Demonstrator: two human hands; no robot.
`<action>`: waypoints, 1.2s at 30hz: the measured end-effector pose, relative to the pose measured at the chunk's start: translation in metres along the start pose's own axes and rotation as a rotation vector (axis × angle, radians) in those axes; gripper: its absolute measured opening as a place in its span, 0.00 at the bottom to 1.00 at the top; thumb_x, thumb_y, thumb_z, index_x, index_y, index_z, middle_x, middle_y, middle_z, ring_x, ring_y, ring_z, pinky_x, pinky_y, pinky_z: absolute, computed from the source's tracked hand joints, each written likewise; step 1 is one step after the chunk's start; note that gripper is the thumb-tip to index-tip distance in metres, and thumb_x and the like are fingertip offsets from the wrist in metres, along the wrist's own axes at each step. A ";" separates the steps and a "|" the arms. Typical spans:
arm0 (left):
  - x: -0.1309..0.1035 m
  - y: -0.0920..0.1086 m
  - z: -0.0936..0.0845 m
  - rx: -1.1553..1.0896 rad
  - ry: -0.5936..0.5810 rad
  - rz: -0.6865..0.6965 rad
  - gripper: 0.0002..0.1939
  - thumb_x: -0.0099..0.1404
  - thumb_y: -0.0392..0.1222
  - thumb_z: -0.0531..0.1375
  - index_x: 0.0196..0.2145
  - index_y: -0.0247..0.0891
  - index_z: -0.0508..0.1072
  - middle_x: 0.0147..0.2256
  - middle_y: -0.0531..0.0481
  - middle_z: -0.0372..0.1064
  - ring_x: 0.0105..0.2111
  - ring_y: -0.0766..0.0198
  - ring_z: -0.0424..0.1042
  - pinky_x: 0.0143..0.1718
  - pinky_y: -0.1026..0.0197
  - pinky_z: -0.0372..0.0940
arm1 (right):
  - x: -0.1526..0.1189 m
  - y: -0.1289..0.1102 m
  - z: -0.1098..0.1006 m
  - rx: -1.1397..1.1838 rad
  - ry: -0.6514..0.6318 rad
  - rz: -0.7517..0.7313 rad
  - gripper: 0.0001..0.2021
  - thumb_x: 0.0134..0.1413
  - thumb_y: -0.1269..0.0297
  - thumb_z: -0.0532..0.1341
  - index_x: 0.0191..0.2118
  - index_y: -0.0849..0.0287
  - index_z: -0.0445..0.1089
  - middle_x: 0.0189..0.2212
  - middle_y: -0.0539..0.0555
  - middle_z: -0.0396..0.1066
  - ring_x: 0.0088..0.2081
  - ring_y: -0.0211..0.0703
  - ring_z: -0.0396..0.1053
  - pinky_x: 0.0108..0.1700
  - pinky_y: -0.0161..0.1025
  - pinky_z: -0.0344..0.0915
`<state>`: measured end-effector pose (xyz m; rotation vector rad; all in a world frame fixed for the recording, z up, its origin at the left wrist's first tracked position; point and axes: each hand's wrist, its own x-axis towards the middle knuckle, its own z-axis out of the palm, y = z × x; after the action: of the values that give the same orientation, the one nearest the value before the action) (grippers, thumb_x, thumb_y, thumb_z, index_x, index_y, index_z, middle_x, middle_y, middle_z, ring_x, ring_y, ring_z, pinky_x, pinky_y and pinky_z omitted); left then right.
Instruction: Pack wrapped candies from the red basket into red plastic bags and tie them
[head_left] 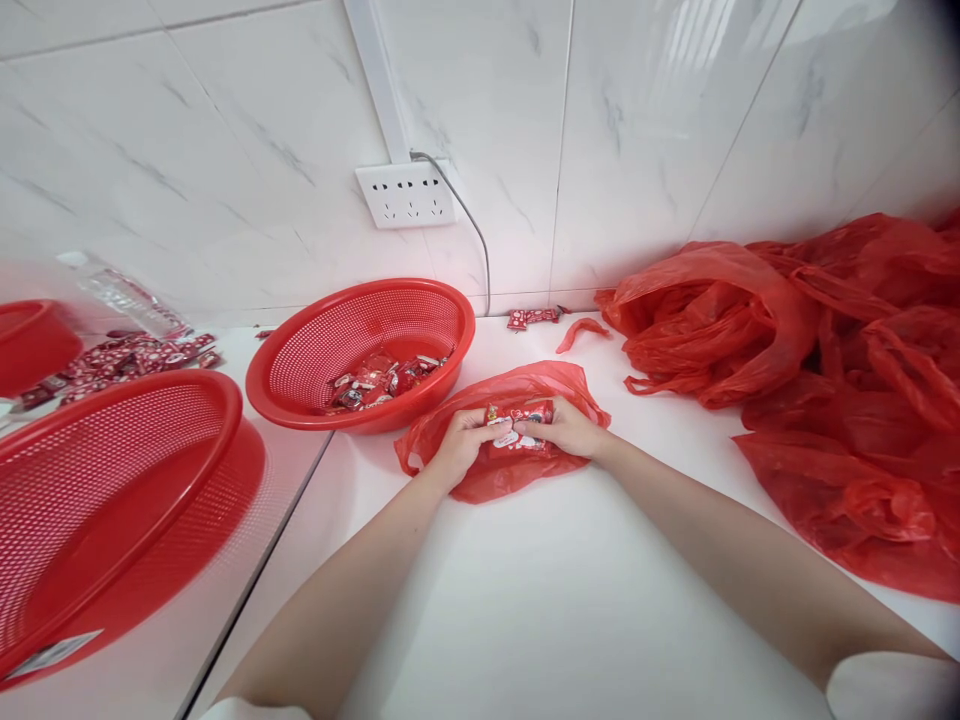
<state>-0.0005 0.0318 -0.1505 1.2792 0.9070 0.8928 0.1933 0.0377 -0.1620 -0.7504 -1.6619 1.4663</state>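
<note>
Near the middle of the white table, small red wrapped packets (519, 440) with white print are pinched between both hands. My left hand (463, 443) is closed on their left end, thumb on top. From the other side, my right hand (571, 430) grips their right end. Whether this is one packet or several joined, I cannot tell. Around and under the hands spreads a thin red plastic bag (491, 488), lying flat on the table. Just left of it stands a red perforated basket (360, 415) with a pile of similar small packets (386, 380) inside.
Crumpled red plastic bags (712, 330) are heaped at the right. A larger red basket (217, 470) is at the left, near loose packets (135, 360) and a clear bottle (131, 298). A few packets (534, 317) lie by the tiled wall, below a socket panel (405, 195) with a grey cable (472, 222).
</note>
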 end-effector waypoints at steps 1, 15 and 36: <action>0.000 0.000 0.000 0.000 -0.006 -0.001 0.13 0.54 0.48 0.67 0.28 0.34 0.79 0.26 0.51 0.75 0.28 0.61 0.72 0.35 0.60 0.64 | 0.000 0.000 0.000 0.005 -0.003 -0.003 0.20 0.47 0.51 0.67 0.42 0.61 0.76 0.32 0.52 0.76 0.35 0.44 0.72 0.44 0.43 0.70; 0.001 0.004 0.003 0.039 0.071 0.168 0.13 0.61 0.47 0.62 0.26 0.37 0.67 0.24 0.58 0.60 0.26 0.70 0.59 0.31 0.67 0.57 | -0.001 -0.005 0.000 0.071 0.018 0.056 0.19 0.45 0.54 0.69 0.42 0.59 0.75 0.35 0.52 0.76 0.35 0.44 0.73 0.43 0.42 0.69; 0.003 0.001 0.001 0.167 0.039 0.001 0.19 0.51 0.48 0.69 0.39 0.34 0.78 0.35 0.48 0.77 0.30 0.63 0.70 0.34 0.61 0.64 | 0.004 0.004 0.001 0.237 0.299 0.082 0.25 0.52 0.39 0.58 0.33 0.59 0.75 0.31 0.54 0.76 0.40 0.49 0.73 0.48 0.47 0.68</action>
<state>0.0017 0.0345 -0.1492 1.4083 1.0293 0.8595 0.1902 0.0417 -0.1652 -0.8647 -1.2228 1.4935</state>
